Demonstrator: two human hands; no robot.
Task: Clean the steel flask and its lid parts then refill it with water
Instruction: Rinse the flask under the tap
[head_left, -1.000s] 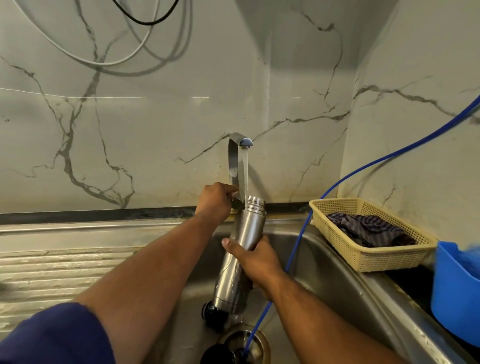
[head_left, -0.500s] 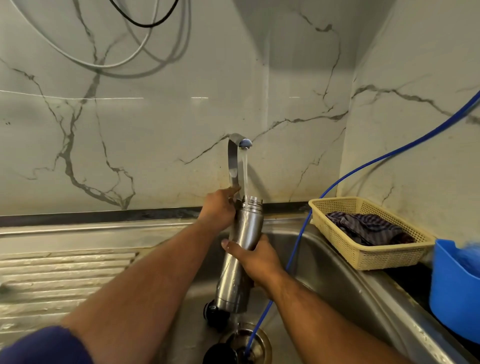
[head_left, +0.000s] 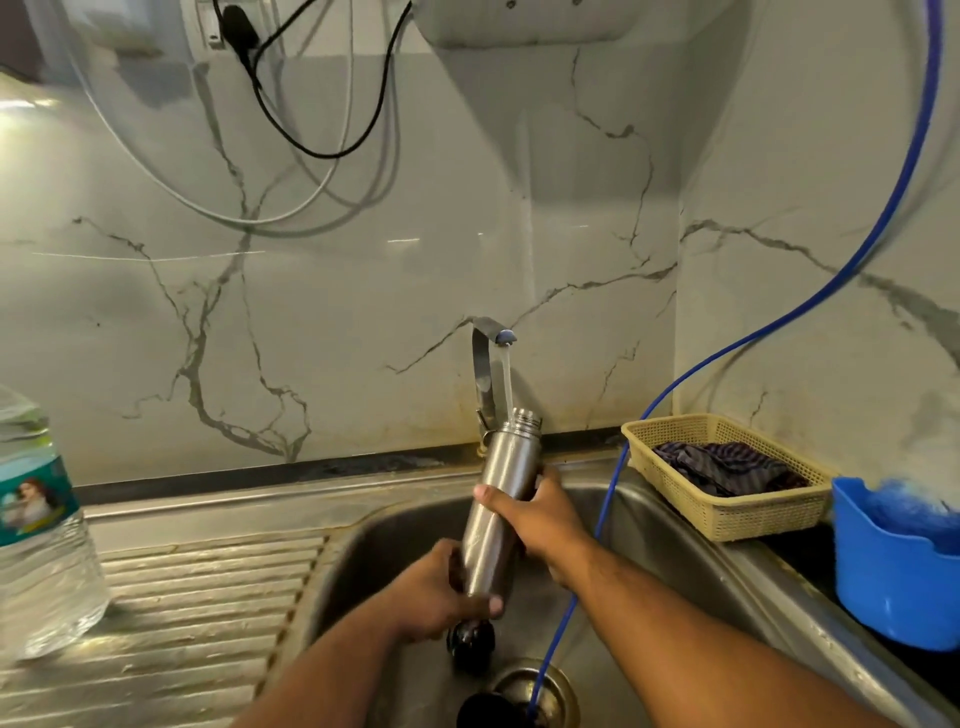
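The steel flask (head_left: 503, 493) stands tilted over the sink (head_left: 675, 530), its open threaded mouth under the tap (head_left: 488, 358). A stream of water falls from the spout onto the mouth. My right hand (head_left: 540, 514) grips the flask around its middle. My left hand (head_left: 436, 592) grips its lower end. Below the flask a black lid part (head_left: 470, 642) lies on the sink floor, and another dark part (head_left: 485, 709) sits by the drain (head_left: 540, 686).
A blue hose (head_left: 727, 353) runs down the right wall into the drain. A yellow basket (head_left: 727, 514) with a dark cloth and a blue tub (head_left: 893, 577) stand right of the sink. A big clear water bottle (head_left: 36, 540) stands on the ribbed drainboard (head_left: 197, 613). Cables hang above.
My left hand left the tap handle and came down to grip the flask's lower end. The camera tilted up and pulled back, showing more wall and the water bottle.
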